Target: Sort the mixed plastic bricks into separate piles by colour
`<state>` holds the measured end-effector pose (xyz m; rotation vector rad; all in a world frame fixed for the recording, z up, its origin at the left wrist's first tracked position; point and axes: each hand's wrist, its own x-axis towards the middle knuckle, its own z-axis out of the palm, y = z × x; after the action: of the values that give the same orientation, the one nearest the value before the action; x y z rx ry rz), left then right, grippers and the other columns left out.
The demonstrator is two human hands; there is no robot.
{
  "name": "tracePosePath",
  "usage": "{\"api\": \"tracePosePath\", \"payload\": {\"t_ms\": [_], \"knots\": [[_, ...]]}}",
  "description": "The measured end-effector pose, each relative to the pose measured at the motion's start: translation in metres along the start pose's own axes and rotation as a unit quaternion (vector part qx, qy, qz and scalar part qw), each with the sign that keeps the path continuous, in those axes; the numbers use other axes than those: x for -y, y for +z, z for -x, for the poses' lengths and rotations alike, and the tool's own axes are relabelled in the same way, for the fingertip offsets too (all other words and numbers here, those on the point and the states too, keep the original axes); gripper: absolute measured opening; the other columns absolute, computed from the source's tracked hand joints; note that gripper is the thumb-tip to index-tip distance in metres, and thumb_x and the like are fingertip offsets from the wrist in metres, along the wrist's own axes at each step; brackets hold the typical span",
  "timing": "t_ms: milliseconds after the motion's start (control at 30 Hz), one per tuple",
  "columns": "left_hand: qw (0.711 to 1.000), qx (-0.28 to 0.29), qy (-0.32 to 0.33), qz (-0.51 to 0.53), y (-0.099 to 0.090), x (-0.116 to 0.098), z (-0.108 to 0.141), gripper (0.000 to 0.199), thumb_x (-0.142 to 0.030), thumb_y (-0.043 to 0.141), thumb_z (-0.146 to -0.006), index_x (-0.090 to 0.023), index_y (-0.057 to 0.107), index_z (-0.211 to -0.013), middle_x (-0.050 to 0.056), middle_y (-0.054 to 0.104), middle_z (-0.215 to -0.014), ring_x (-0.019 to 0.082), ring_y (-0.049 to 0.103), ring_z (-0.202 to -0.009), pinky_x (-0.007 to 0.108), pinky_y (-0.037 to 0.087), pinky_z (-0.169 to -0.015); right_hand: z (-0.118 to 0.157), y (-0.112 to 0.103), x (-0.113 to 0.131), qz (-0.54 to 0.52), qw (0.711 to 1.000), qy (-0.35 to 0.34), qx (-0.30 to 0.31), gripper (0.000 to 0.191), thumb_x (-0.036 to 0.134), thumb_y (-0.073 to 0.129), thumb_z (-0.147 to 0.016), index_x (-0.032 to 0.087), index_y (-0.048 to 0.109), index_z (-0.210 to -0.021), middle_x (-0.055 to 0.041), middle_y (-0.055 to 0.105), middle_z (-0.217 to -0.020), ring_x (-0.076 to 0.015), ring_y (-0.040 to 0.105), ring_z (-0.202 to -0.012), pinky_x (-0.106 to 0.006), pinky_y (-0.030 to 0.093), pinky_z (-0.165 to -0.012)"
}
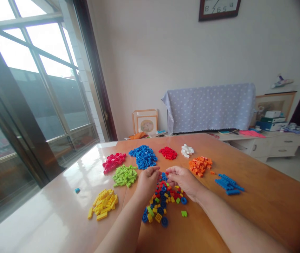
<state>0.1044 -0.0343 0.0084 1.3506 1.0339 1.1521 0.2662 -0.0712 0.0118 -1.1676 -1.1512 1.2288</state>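
Observation:
My left hand [149, 180] is closed in a pinch above the far end of a mixed pile of toy bricks [173, 199]. Whatever its fingertips hold is hidden or too small to name. Facing it, my right hand [183, 180] has its fingers drawn together, with a small red brick [167, 173] at the tips. Between the hands lies a blue round piece [163, 176]. Red, yellow, green, orange and blue pieces mingle in the pile below, and a single green brick [184, 213] lies just right of it.
Sorted heaps ring the hands on the wooden table [260, 218]: yellow bricks [104, 203], lime bricks [125, 175], crimson bricks [113, 162], blue round pieces [144, 156], red bricks [168, 153], white bricks [187, 150], orange bricks [200, 166] and long blue bricks [228, 184].

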Motion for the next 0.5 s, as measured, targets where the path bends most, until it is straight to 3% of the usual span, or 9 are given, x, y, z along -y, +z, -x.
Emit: {"api": "tracePosePath", "payload": {"t_ms": [267,500], "knots": [[0.996,-0.056,0.043,-0.060,-0.033,-0.005,-0.010,0.035,-0.042,0.058,-0.079,-0.014,0.069,-0.095,0.008,0.071,-0.083,0.018,0.065,-0.075,0.027,0.049,-0.068,-0.004,0.000,-0.005,0.011,0.999,0.008,-0.048,0.020,0.024,0.069,-0.074,0.016,0.064,-0.091,-0.0033,0.068,-0.082,-0.0144,0.067,-0.075,-0.025,0.056,-0.069],[0.997,-0.079,0.018,-0.020,-0.048,-0.014,-0.005,0.037,-0.042,0.058,-0.077,-0.013,0.069,-0.097,0.009,0.070,-0.084,0.018,0.064,-0.072,0.027,0.047,-0.065,-0.007,-0.003,0.022,0.066,0.995,0.002,-0.080,0.017,0.027,0.067,-0.076,0.016,0.063,-0.090,-0.0033,0.067,-0.077,-0.0134,0.066,-0.069,-0.023,0.054,-0.063]]}}
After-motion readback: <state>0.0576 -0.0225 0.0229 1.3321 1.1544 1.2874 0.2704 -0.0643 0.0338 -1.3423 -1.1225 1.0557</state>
